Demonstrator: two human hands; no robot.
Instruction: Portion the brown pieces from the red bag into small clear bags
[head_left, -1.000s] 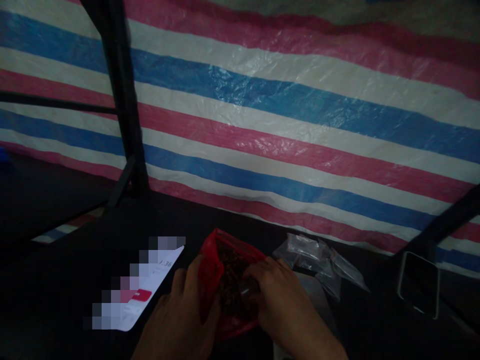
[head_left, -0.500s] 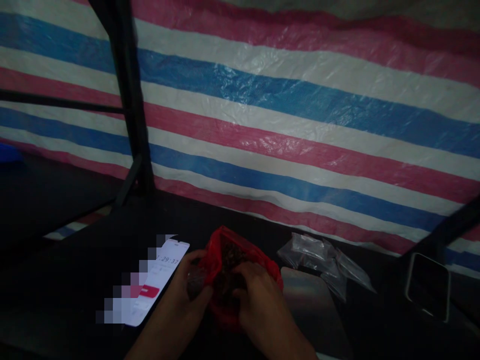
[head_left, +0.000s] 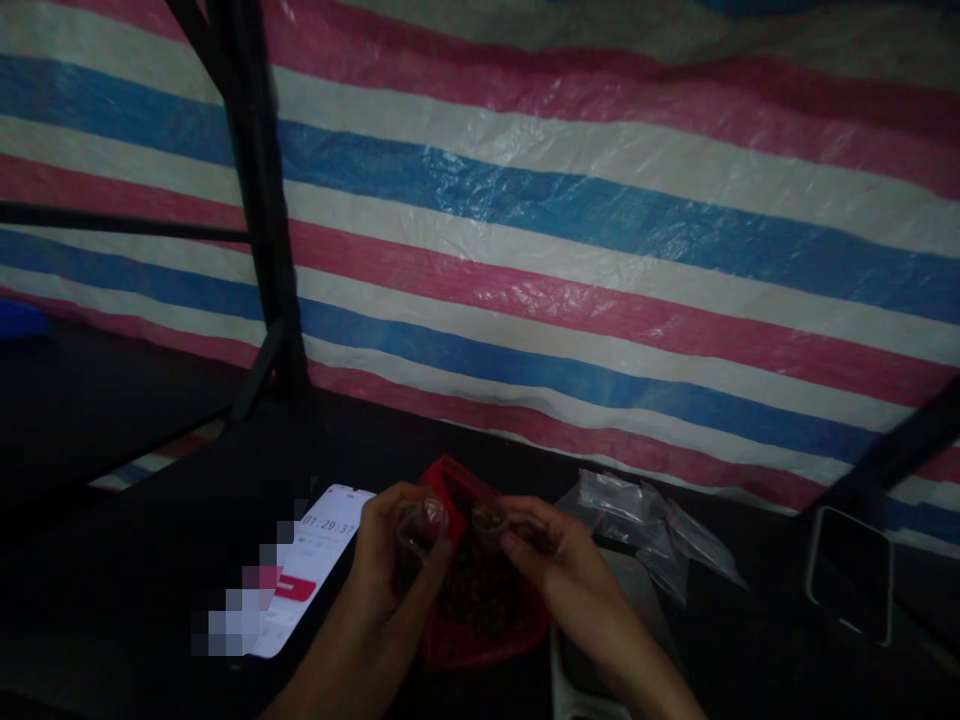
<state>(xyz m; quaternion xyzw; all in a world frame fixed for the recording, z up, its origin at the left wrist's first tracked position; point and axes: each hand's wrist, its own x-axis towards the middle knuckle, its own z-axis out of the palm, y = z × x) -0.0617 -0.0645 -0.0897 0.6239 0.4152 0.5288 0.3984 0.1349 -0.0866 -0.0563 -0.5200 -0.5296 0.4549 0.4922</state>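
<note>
Lower centre: the left hand [head_left: 394,565] is gripping a small clear pouch [head_left: 422,520] in closed fingers. The right hand [head_left: 559,565] is pinching dark bits [head_left: 487,518]. Both are hovering over the open red bag [head_left: 480,615]. A lit phone [head_left: 322,560] is lying just left, 1 heap of clear bags [head_left: 637,510] right. A striped tarp [head_left: 600,250] is hanging behind.

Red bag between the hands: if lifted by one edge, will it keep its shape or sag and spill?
Probably it sags: the red bag is thin, crinkled plastic slumped on the table. Its mouth gapes over loose dark pieces, some pinched in the right hand, so tipping may spill them. It looks well filled, so likely heavy for such film.
</note>
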